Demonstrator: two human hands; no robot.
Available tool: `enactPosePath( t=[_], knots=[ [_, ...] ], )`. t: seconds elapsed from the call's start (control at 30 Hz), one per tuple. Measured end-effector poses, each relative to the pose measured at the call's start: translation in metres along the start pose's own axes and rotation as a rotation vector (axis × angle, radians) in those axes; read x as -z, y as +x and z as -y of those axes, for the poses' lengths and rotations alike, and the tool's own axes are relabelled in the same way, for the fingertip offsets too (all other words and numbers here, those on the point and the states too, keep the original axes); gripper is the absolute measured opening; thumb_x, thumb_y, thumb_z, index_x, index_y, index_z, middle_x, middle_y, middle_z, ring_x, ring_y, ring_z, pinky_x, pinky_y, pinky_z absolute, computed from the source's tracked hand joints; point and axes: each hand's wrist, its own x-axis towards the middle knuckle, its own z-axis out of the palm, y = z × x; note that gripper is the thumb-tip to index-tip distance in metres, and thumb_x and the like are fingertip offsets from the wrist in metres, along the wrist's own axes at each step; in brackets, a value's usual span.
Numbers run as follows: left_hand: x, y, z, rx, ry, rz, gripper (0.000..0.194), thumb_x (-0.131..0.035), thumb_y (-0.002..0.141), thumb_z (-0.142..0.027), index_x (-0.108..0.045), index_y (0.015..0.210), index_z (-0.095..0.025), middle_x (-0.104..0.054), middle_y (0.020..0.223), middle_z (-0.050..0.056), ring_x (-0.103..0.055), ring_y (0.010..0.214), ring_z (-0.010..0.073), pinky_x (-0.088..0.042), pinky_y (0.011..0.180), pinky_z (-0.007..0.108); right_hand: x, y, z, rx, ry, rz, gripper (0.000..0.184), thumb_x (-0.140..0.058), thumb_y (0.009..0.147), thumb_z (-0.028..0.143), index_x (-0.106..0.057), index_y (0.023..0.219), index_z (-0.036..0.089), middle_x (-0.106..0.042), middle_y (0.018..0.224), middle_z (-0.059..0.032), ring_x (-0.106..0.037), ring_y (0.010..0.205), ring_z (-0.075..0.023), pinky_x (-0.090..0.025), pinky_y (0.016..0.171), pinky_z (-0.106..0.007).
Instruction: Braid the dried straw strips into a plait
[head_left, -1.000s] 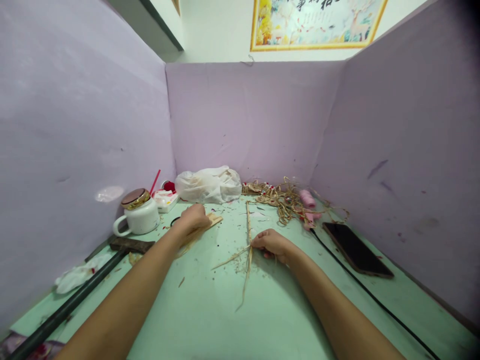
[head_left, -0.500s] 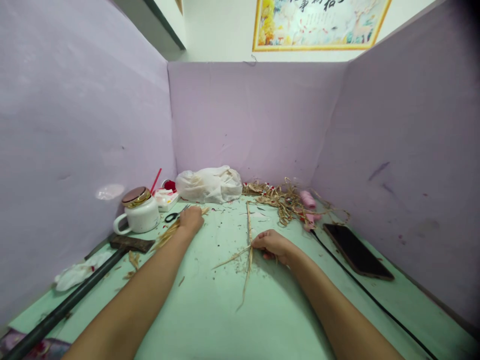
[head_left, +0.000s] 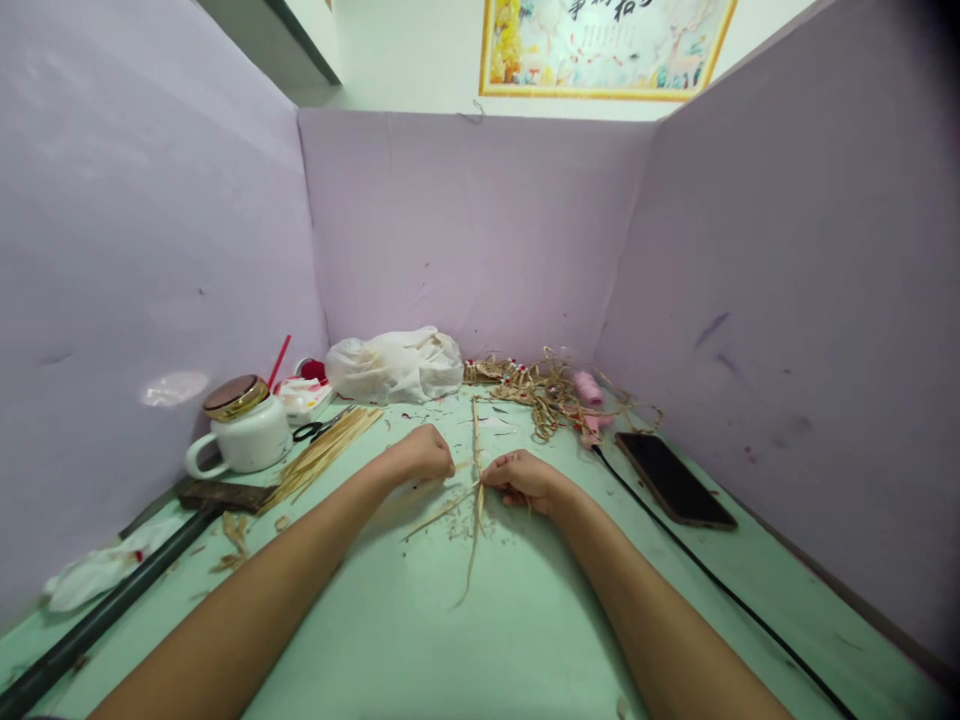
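Observation:
A thin straw braid (head_left: 476, 430) runs up the middle of the green table, its loose strands spreading below in two directions. My right hand (head_left: 521, 478) pinches the braid where those strands part. Close by on the left, my left hand (head_left: 424, 455) is closed, with a thin pale straw strand showing at its fingertips and blurred beneath it. Further left lies a bundle of flat straw strips (head_left: 326, 450), beside black-handled scissors (head_left: 319, 428).
A hammer (head_left: 225, 495) and a lidded white mug (head_left: 251, 435) stand at left. Along the back are a white plastic bag (head_left: 397, 365), tangled braided cord (head_left: 551, 400) and a pink thread spool (head_left: 588, 388). A phone (head_left: 675, 480) and black cable (head_left: 705, 570) lie right.
My left hand has left the straw bundle and come right, near the braid, with a strand. My right hand keeps its pinch on the braid. The view has shifted slightly.

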Motion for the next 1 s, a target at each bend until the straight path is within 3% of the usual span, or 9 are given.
enactPosePath(
  t=[0.13,0.27,0.4,0.53,0.73,1.0],
  knots=[
    [-0.015,-0.006,-0.008,-0.019,0.035,-0.009,0.018,-0.052,0.049,-0.015,-0.065,0.062,-0.013,-0.050,0.047,0.000,-0.043,0.045,0.0092,-0.030,0.042,0.019,0.001,0.000,0.000,-0.006,0.034,0.009,0.011,-0.055,0.059,0.009,-0.046,0.053,0.013,-0.035,0.041,0.0077,-0.031,0.034,-0.0021,-0.034,0.034,-0.014],
    [-0.015,-0.007,-0.008,0.040,-0.064,0.119,0.021,-0.052,0.048,-0.015,-0.064,0.065,-0.013,-0.046,0.042,-0.002,-0.038,0.039,0.0081,-0.027,0.038,0.019,0.001,-0.001,0.002,-0.008,0.036,0.009,0.012,-0.054,0.060,0.008,-0.045,0.052,0.013,-0.036,0.040,0.0076,-0.031,0.034,-0.0018,-0.034,0.034,-0.014],
    [-0.011,-0.010,-0.010,0.042,-0.143,0.177,0.010,-0.053,0.051,-0.022,-0.057,0.056,-0.014,-0.038,0.037,-0.003,-0.034,0.035,0.0082,-0.022,0.034,0.020,0.001,-0.001,0.001,-0.013,0.041,0.012,0.012,-0.055,0.059,0.009,-0.046,0.053,0.013,-0.036,0.040,0.0078,-0.031,0.033,-0.0015,-0.035,0.034,-0.014],
    [-0.015,-0.014,-0.014,0.041,-0.195,0.138,0.017,-0.053,0.055,-0.028,-0.045,0.046,-0.016,-0.031,0.034,-0.005,-0.031,0.034,0.0071,-0.019,0.034,0.020,0.001,0.000,0.001,-0.014,0.042,0.012,0.013,-0.055,0.059,0.009,-0.045,0.053,0.013,-0.036,0.041,0.0077,-0.032,0.034,-0.0017,-0.035,0.035,-0.014],
    [-0.023,-0.010,-0.016,0.096,-0.243,0.034,0.008,-0.055,0.051,-0.022,-0.052,0.051,-0.014,-0.034,0.035,-0.005,-0.030,0.036,0.0071,-0.020,0.035,0.020,0.001,0.001,0.001,-0.012,0.033,0.009,0.012,-0.055,0.058,0.009,-0.045,0.053,0.013,-0.037,0.040,0.0079,-0.032,0.033,-0.0018,-0.035,0.035,-0.015],
    [-0.022,-0.013,-0.029,0.296,-0.310,0.122,0.016,-0.057,0.051,-0.019,-0.043,0.043,-0.016,-0.033,0.030,-0.004,-0.027,0.032,0.0064,-0.018,0.035,0.021,0.003,0.006,-0.005,0.049,-0.077,0.011,0.010,-0.055,0.059,0.014,-0.048,0.052,0.014,-0.039,0.038,0.0069,-0.028,0.028,-0.0026,-0.018,0.029,-0.017]
  ],
)
